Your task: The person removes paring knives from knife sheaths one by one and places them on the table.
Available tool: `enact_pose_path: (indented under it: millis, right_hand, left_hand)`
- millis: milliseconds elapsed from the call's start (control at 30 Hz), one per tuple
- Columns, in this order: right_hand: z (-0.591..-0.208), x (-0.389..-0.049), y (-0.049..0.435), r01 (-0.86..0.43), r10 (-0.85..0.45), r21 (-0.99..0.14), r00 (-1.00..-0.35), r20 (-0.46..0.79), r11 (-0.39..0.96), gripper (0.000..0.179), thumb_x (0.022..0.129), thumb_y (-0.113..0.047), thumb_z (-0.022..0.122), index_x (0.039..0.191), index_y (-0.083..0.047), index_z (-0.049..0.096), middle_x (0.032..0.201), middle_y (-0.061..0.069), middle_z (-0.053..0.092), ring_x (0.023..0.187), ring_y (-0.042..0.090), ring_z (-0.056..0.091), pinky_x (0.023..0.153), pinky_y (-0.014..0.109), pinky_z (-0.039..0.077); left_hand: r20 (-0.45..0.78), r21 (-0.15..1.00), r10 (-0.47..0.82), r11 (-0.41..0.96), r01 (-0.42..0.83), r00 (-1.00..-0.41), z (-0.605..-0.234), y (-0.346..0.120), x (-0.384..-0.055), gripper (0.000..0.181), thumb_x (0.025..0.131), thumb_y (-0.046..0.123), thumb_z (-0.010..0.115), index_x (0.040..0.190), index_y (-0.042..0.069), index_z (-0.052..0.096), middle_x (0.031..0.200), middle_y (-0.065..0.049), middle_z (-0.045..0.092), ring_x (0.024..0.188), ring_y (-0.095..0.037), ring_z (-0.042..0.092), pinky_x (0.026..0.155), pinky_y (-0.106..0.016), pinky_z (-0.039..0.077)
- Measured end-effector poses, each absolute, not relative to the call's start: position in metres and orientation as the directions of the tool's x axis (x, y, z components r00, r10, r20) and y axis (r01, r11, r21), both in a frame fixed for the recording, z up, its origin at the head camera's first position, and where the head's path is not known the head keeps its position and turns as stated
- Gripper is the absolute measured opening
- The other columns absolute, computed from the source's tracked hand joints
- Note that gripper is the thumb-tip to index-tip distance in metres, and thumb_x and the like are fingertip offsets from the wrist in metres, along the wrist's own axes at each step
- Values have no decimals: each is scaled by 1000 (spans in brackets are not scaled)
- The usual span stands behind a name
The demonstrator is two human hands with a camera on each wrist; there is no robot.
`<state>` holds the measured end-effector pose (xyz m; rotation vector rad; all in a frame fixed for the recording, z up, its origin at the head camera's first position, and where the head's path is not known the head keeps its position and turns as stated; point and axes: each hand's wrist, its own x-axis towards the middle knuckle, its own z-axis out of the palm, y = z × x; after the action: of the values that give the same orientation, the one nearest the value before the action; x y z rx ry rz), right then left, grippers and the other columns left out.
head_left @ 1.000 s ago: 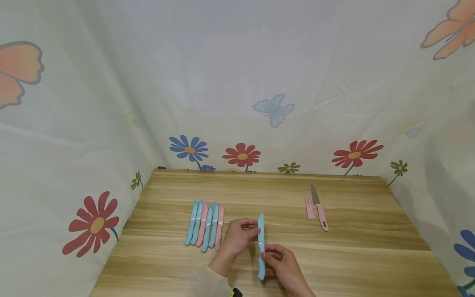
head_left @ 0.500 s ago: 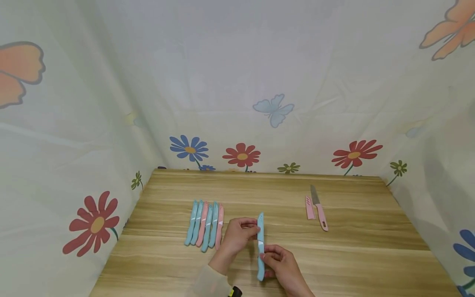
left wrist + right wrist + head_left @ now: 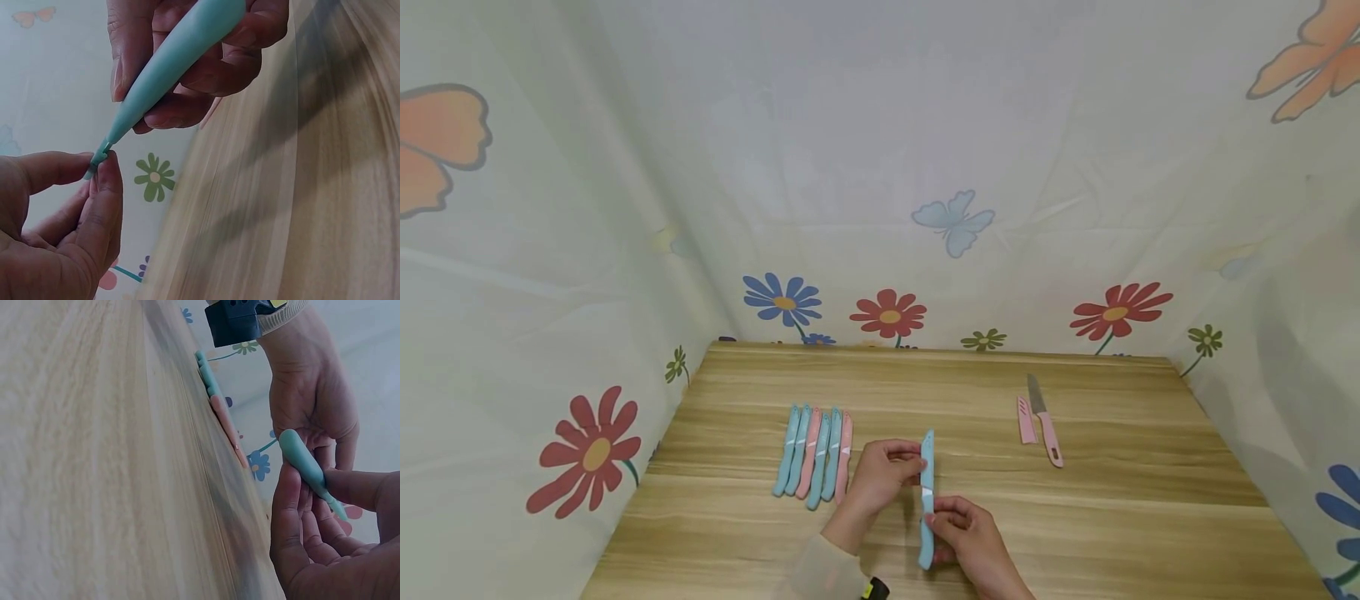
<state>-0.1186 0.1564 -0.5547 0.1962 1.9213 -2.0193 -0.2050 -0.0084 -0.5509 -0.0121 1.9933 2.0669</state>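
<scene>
A light blue paring knife point(image 3: 927, 533) with a blue sheath point(image 3: 928, 462) over its blade is held lengthwise above the table by both hands. My left hand point(image 3: 882, 477) pinches the sheath between thumb and fingers. Lower down, my right hand point(image 3: 973, 533) grips the handle, thumb on its near side. A pale strip shows where sheath and handle meet. In the left wrist view the handle point(image 3: 169, 65) runs up into the right hand's fingers. The right wrist view shows the handle's rounded butt point(image 3: 297, 450) facing the camera.
Left of the hands, several sheathed blue and pink knives point(image 3: 816, 458) lie side by side. Toward the back right lies a bare-bladed pink knife point(image 3: 1048, 429) beside its pink sheath point(image 3: 1027, 420). Flowered white curtains point(image 3: 820, 150) enclose the wooden table point(image 3: 1120, 542) behind and at both sides.
Both hands keep their hold on the knife in almost the same place. Its handle end has shifted very slightly toward me. The other knives have not moved.
</scene>
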Motion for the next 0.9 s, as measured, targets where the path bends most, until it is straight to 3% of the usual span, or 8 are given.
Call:
enact_pose_path:
  millis: [900]
  right_hand:
    - [-557, -109, 159, 370, -247, -929, -901, -356, -12, 38, 101, -13, 65, 128, 12, 54, 98, 5, 71, 79, 16, 71, 72, 36, 66]
  left_hand:
    - [-194, 979, 182, -17, -201, -964, -553, -10, -206, 19, 91, 3, 75, 109, -2, 76, 91, -7, 73, 79, -14, 71, 76, -32, 65]
